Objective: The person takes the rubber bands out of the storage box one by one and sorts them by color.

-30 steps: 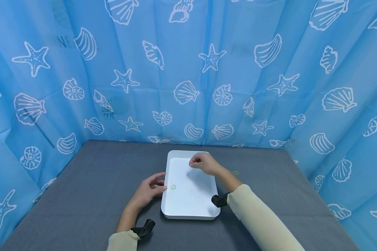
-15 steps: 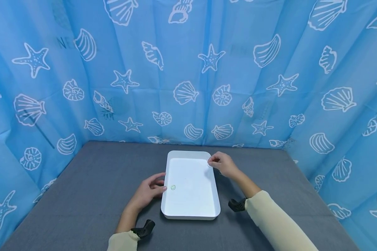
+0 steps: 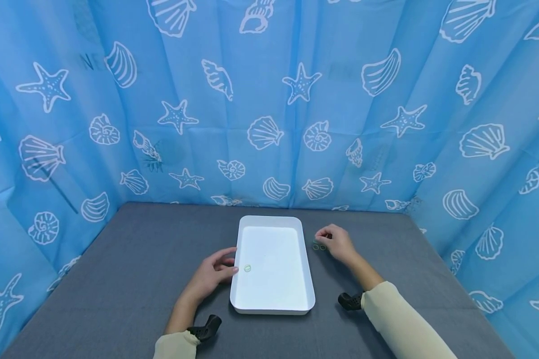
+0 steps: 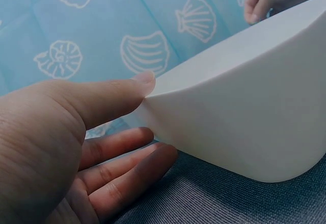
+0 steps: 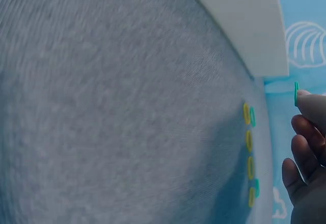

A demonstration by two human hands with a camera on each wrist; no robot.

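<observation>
With my right hand (image 3: 339,244), to the right of the white tray (image 3: 271,294), I pinch a green ring (image 5: 296,94), the grip narrowed to the fingertips. Other yellow and green rings (image 5: 248,141) lie in a row on the tabletop (image 3: 161,249), right of the tray. My left hand (image 3: 210,274), its grip loosely spread, touches the tray's left side. A pale ring (image 3: 247,268) lies inside, near the tray's left wall.

The tray (image 3: 276,284) sits between the left hand (image 3: 214,270) and right hand (image 3: 338,244), a ring or two (image 3: 247,268) inside nearer the left, loose rings (image 3: 316,247) beside the right.
</observation>
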